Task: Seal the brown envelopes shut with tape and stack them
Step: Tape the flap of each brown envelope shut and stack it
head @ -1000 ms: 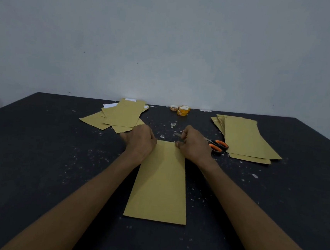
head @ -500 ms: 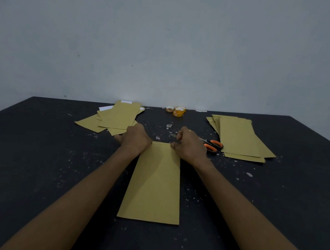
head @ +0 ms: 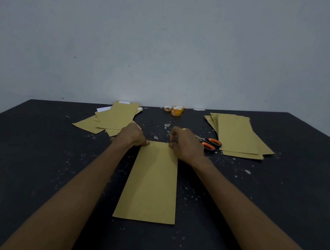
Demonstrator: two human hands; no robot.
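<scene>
A long brown envelope [head: 150, 184] lies flat on the black table [head: 36, 152] in front of me, its short end pointing away. My left hand [head: 132, 135] grips its far left corner with curled fingers. My right hand [head: 185, 145] pinches the far right corner, fingers also curled. The flap end under the hands is hidden, and I cannot tell if tape is on it. Several rolls of clear tape [head: 176, 111] stand at the table's far edge, beyond my hands.
A loose pile of brown envelopes [head: 114, 118] with white paper under it lies at the back left. A neater stack of brown envelopes [head: 237, 136] lies at the back right. Orange-handled scissors [head: 210, 143] rest just right of my right hand. Small white scraps dot the table.
Both hands stay at the envelope's far corners. The envelope and hands sit slightly further left in the view than before.
</scene>
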